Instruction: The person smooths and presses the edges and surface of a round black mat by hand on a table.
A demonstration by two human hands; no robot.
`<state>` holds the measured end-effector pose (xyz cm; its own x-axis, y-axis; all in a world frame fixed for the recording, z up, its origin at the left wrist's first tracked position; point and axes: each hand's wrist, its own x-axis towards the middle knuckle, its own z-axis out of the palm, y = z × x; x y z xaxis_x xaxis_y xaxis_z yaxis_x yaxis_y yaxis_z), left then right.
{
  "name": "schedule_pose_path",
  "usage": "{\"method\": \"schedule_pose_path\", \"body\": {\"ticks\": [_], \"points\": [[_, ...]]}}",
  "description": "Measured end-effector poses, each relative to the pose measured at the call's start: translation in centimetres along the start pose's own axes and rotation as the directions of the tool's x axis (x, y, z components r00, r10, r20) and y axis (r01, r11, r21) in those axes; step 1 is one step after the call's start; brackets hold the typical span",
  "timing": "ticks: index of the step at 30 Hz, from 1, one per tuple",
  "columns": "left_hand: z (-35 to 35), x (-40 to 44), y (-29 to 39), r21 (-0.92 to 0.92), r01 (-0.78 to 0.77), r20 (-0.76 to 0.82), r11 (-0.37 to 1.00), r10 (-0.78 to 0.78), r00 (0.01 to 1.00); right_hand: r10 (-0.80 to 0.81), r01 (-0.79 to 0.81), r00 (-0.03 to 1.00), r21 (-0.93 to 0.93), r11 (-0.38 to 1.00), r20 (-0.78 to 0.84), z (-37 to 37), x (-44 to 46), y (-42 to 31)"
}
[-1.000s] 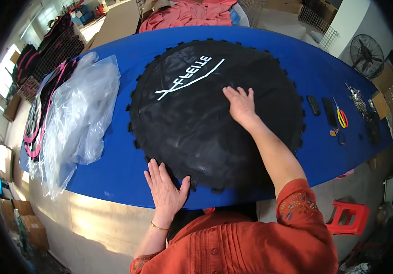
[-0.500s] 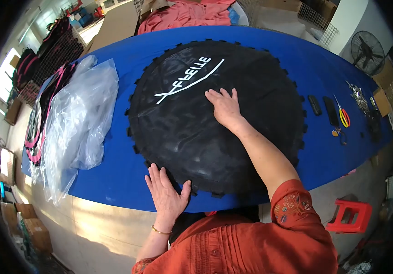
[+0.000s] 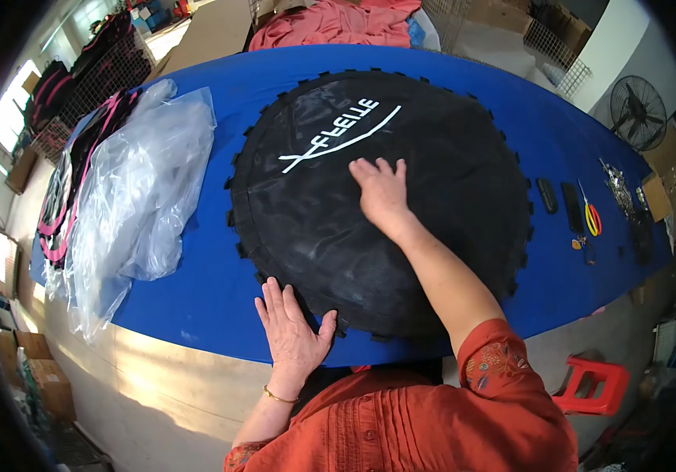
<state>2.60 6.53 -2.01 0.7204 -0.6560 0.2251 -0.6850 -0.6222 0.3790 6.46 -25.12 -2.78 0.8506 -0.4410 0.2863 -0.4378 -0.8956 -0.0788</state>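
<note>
A round black mat [image 3: 448, 189] with small tabs around its rim and white lettering at its upper left lies flat on the blue-covered table [image 3: 220, 315]. My right hand [image 3: 381, 191] rests palm down near the middle of the mat, below the lettering, with its fingers partly spread. At the mat's near left edge, my left hand [image 3: 294, 326] lies flat with the thumb apart, its fingertips and thumb at the tabs. Neither hand holds anything.
Clear plastic bags [image 3: 145, 181] and black-and-pink pieces [image 3: 58, 224] lie at the left. On the right are black objects [image 3: 546, 195], red-yellow-handled snips [image 3: 592, 218] and metal parts [image 3: 619, 185]. A red stool [image 3: 597, 385] stands below right; pink fabric [image 3: 338, 25] lies beyond the table.
My right hand has slid left across the mat, its fingers now a little more bent. My left hand remains at the near left edge. The view has shifted slightly.
</note>
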Motion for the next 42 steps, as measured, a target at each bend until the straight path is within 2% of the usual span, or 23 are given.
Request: {"method": "schedule_pose_path", "body": {"ticks": [3, 5, 9, 12, 21, 28, 29, 31, 33, 39, 42], "points": [[0.1, 0.1, 0.0, -0.001, 0.003, 0.001, 1.0, -0.003, 1.0, -0.103, 0.102, 0.995, 0.065, 0.993, 0.01, 0.2, -0.9, -2.6], [0.1, 0.0, 0.0, 0.0, 0.008, -0.004, 1.0, -0.008, 1.0, -0.106, 0.104, 0.994, 0.065, 0.992, 0.034, -0.4, -1.0, -2.8], [0.0, 0.1, 0.1, -0.013, 0.013, 0.001, 1.0, -0.013, 1.0, 0.005, -0.005, 1.0, 0.016, 1.0, -0.024, 0.3, 0.1, -1.0], [0.0, 0.1, 0.1, -0.016, 0.019, 0.009, 1.0, -0.019, 1.0, 0.031, -0.031, 0.999, 0.001, 1.0, -0.025, 0.7, 0.7, -1.4], [0.2, 0.1, -0.1, -0.027, 0.029, 0.021, 0.999, -0.029, 0.999, -0.232, 0.231, 0.973, 0.023, 0.973, 0.022, 1.4, 1.3, -10.3], [0.1, 0.1, -0.1, -0.039, 0.031, 0.04, 0.999, -0.03, 0.999, -0.204, 0.201, 0.979, 0.073, 0.977, 0.024, 2.1, 3.0, -12.8], [0.1, 0.1, -0.2, -0.04, 0.025, 0.042, 0.999, -0.023, 0.999, -0.222, 0.223, 0.975, 0.084, 0.971, -0.028, 2.2, 3.1, -13.3], [0.1, 0.1, -0.1, -0.028, 0.033, 0.051, 0.999, -0.031, 0.998, -0.238, 0.233, 0.971, 0.12, 0.965, 0.029, 2.2, 2.9, -14.5], [0.1, 0.1, -0.1, -0.025, 0.031, 0.051, 0.999, -0.03, 0.998, -0.272, 0.269, 0.962, 0.094, 0.958, 0.014, 2.7, 2.4, -15.4], [0.2, 0.0, -0.2, -0.018, 0.029, 0.031, 0.999, -0.029, 0.999, -0.285, 0.281, 0.958, 0.096, 0.955, 0.026, 2.1, 1.1, -12.8], [0.2, 0.0, -0.1, -0.012, 0.015, 0.014, 1.0, -0.015, 1.0, -0.243, 0.243, 0.97, 0.028, 0.97, 0.012, 1.5, 0.7, -9.2]]}}
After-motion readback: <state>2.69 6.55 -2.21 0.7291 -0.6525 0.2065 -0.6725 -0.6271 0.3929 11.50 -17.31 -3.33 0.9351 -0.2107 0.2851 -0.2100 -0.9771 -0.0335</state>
